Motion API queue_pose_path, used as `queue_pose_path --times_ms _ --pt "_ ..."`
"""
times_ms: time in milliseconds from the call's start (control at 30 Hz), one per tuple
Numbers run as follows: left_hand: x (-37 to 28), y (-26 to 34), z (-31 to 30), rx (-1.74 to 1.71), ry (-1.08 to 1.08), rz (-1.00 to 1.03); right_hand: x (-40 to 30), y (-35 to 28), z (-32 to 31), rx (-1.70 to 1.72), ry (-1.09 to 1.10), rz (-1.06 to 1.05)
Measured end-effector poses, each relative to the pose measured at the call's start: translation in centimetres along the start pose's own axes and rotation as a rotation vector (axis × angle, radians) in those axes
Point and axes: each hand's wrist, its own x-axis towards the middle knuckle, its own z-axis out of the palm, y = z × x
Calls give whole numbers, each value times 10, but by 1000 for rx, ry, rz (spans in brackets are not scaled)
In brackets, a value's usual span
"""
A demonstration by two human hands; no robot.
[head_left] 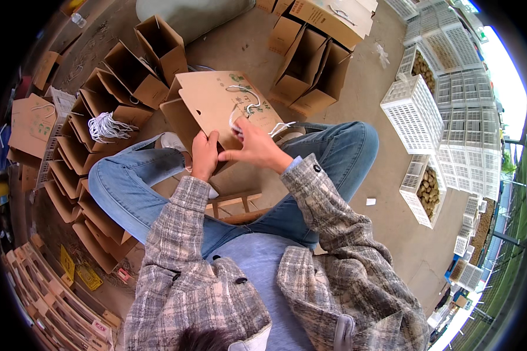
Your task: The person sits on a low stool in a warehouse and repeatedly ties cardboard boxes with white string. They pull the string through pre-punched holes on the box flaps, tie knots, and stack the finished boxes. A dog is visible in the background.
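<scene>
A cardboard box [219, 94] with printed green marks stands between my knees, its near flap raised. My left hand [205, 154] grips the box's near edge, thumb on top. A white cord [257, 98] lies looped over the printed face, and its strands run to my right hand [259, 147]. The fingers of that hand close on the cord, while its thumb reaches towards the left hand. Another tuft of white cord [282, 127] sticks out at the box's right side. A small round hole [198, 113] shows in the flap. The inside of the box is mostly hidden.
Open cardboard boxes [127, 83] crowd the left, with a bundle of white cords [110, 127] on them. More boxes [307, 61] stand ahead. White plastic crates [413, 114] line the right; one crate [421, 193] holds brown produce. A wooden stool [237, 199] is beneath me. Wooden pallets [57, 302] lie lower left.
</scene>
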Motion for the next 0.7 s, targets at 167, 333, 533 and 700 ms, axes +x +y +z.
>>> queue_pose_path --times_ms 167,333,533,700 --pt "-7 0 6 -294 -107 -127 -17 -5 26 -266 78 61" --pt "1 -1 6 -575 -217 -254 -17 9 25 -451 196 44" --pt "32 -81 15 -748 -137 -537 -30 -8 46 -385 105 -32" --pt "23 -119 20 -867 -70 -658 -36 -7 53 -341 103 -148"
